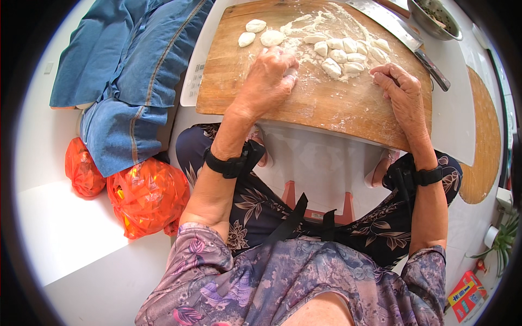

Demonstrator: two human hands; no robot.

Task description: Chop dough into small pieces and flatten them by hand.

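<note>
Several small floured dough pieces lie clustered on the wooden board, right of its middle. Three more, among them a flattened dough round, sit at the upper left of the board. My left hand is closed low over the board, just below that round. A bit of white dough shows between its thumb and curled fingers. At the right edge of the cluster, my right hand has its fingers curled together. Whatever they may hold is hidden. Loose flour dusts the wood around the pieces.
A cleaver with a dark handle lies along the board's upper right side. Beyond it stands a metal bowl with chopped filling. Blue denim cloth and red plastic bags are at left. A round wooden board is at right.
</note>
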